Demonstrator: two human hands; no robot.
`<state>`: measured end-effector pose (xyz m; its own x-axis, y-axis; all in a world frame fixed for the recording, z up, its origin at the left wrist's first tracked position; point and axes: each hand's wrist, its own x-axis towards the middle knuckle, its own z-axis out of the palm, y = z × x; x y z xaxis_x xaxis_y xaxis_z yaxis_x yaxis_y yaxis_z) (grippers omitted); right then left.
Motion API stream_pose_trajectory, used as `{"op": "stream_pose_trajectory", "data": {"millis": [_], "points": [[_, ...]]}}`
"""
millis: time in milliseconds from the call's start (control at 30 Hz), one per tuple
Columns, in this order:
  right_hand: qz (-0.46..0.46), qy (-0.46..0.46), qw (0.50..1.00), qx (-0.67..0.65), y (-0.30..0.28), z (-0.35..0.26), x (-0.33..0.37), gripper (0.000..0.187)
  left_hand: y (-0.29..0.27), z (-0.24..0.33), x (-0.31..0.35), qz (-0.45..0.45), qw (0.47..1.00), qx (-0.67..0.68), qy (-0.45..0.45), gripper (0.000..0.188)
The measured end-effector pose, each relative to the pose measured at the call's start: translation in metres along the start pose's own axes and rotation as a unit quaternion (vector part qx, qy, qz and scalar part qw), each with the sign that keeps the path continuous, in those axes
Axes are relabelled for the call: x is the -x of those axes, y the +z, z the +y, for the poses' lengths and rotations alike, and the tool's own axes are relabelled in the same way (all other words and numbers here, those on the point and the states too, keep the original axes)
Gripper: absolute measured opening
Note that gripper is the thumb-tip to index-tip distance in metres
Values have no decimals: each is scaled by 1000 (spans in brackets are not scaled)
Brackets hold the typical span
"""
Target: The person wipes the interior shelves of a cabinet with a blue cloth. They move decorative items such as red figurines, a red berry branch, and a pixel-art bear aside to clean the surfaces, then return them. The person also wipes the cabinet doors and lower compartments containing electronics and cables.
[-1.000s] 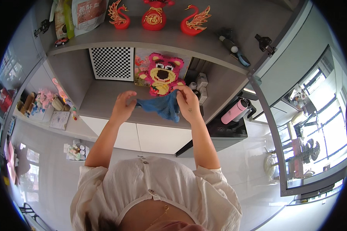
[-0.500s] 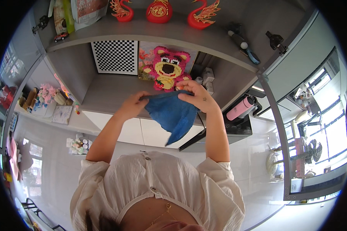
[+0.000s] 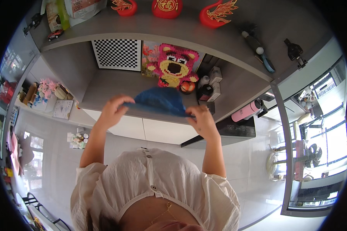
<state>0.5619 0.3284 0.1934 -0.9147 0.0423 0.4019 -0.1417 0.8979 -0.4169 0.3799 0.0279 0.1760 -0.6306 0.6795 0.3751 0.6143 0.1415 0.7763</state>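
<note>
A blue cloth (image 3: 158, 101) is stretched between my two hands in front of the cabinet's open compartment, blurred a little by motion. My left hand (image 3: 115, 109) pinches its left end, and my right hand (image 3: 202, 119) grips its right end. The cloth's middle billows up and away from me over the compartment's floor (image 3: 115, 82). Just beyond it stands a pink and yellow bear figure (image 3: 175, 69) made of small blocks, its base partly hidden. A round orange-red thing (image 3: 187, 87) sits at the bear's right foot.
A black-and-white checkered board (image 3: 117, 54) leans at the compartment's back left. Small boxes (image 3: 216, 75) and a dark bottle (image 3: 205, 93) stand at its right. Red swan ornaments (image 3: 216, 15) sit on the shelf above. A pink bottle (image 3: 245, 111) lies at right by a black appliance (image 3: 239, 128).
Both hands have moved down and apart, drawing the cloth wider. Its hanging corner has swung up and away from me, and the orange-red thing has come into view.
</note>
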Motion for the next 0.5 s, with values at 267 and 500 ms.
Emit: {"op": "stream_pose_trajectory", "data": {"millis": [267, 500], "points": [[-124, 192, 964, -134, 65, 51, 15, 11, 38, -75, 20, -161, 964, 86, -195, 27], [80, 216, 963, 139, 128, 89, 8, 34, 63, -116, 0, -4, 966, -116, -230, 32]]}}
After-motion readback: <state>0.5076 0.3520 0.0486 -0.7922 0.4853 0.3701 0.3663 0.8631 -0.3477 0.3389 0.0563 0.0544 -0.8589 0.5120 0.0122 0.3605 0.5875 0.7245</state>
